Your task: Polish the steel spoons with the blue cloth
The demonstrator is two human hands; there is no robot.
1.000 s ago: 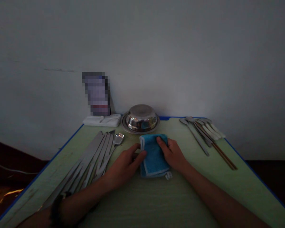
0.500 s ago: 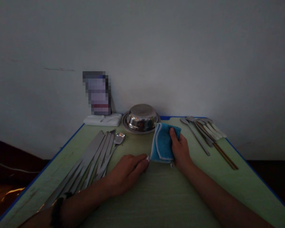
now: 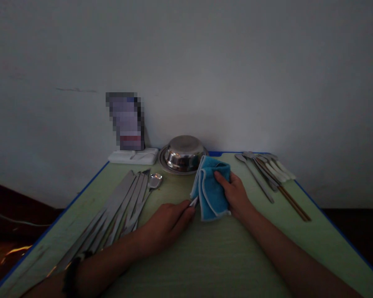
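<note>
My right hand (image 3: 233,191) grips a folded blue cloth (image 3: 214,194) with white edging, thumb on top. My left hand (image 3: 170,221) is closed round a thin shiny metal utensil (image 3: 194,202). Only a short piece of the utensil shows between the fingers and the cloth; its far end is hidden by the cloth, so I cannot tell its kind. Both hands are close together above the middle of the table, near side of an upturned steel bowl (image 3: 186,153) resting on a steel plate (image 3: 165,166).
Several metal knives (image 3: 112,217) and a square-headed spoon (image 3: 155,181) lie left, partly behind my left forearm. On the right lie a long spoon (image 3: 257,180), chopsticks (image 3: 295,203) and white-handled cutlery (image 3: 278,170). A phone (image 3: 129,122) leans on the wall above a white power strip (image 3: 133,156).
The cloth has shifted left and its layers have opened out, the lower edge hanging down further. My right hand has moved slightly left; my left hand stays nearly where it was.
</note>
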